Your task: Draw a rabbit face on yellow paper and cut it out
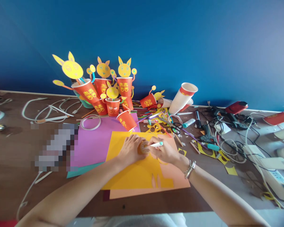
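On a sheet of yellow-orange paper [125, 170], my left hand [130, 149] curls its fingers round a small round brownish object [143, 147], whose kind I cannot make out, and presses it to the sheet. A white marker [155, 144] with a teal end is gripped in my right hand [164, 150], its tip beside that object. The tip itself is hidden by fingers. Two leaf-shaped pieces [153, 181] lie near the sheet's lower edge. Peach paper [170, 170] shows beneath and to the right.
Red paper cups [124, 86] with yellow rabbit faces stand at the back. Purple paper [94, 138] lies left. A white cup stack [182, 99], scissors [176, 127] and yellow scraps [158, 128] lie behind. Glue guns [207, 134], cables and a power strip [272, 170] occupy the right.
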The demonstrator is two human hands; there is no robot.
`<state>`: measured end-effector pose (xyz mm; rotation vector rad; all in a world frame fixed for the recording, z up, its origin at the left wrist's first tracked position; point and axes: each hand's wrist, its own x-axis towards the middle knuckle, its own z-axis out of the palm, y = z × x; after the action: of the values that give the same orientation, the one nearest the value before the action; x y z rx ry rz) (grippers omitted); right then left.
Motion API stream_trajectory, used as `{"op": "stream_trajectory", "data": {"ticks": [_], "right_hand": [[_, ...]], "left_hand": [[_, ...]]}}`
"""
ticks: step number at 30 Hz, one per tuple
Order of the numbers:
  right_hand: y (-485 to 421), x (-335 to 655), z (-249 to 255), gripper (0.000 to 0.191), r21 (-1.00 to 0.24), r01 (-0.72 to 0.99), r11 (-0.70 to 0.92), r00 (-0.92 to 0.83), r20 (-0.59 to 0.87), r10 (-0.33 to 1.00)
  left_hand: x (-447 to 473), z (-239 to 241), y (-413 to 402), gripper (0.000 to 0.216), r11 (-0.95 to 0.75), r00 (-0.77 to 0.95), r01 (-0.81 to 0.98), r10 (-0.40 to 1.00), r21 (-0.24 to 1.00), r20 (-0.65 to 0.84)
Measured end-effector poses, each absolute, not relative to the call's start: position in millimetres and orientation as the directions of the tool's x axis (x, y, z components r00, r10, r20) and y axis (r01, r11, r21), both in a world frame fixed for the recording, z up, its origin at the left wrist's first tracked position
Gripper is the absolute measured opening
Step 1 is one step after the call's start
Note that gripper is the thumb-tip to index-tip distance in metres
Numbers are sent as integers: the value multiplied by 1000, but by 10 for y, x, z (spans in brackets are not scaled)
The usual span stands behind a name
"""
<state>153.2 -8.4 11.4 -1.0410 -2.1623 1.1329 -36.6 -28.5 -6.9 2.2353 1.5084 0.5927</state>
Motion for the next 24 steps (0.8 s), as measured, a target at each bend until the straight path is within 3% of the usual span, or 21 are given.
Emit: {"op": "stream_trajectory", "data": {"ticks": [5, 8, 11, 13, 16, 18, 24], "right_hand": [[40, 1550, 93, 10, -964, 262, 36, -453, -90, 887], [75, 1576, 131, 14, -990, 133, -41, -303, -80, 950], [49, 1596, 143, 22, -990, 135, 40, -232, 7, 973], [11, 1606, 115, 25, -953, 258, 158, -298, 77, 951], [-42, 1632, 50, 25, -763, 494, 418, -469, 171, 866], [-61, 1653, 22, 36, -616, 562, 552, -565, 201, 800], [-83, 1659, 42, 53, -460, 584, 669, -681, 172, 712]], "left_hand": [[-368, -50, -279, 44, -335, 337, 785, 937, 521, 96], [-372, -31, -280, 43, -336, 345, 784, 935, 522, 84], [-374, -38, -281, 44, -341, 348, 783, 933, 520, 88], [-375, -55, -280, 44, -348, 351, 784, 931, 515, 95], [-380, -71, -280, 45, -364, 359, 779, 927, 511, 113], [-385, -58, -290, 45, -372, 363, 763, 923, 528, 125], [-379, 47, -411, 44, -453, 447, 732, 883, 509, 143]]}}
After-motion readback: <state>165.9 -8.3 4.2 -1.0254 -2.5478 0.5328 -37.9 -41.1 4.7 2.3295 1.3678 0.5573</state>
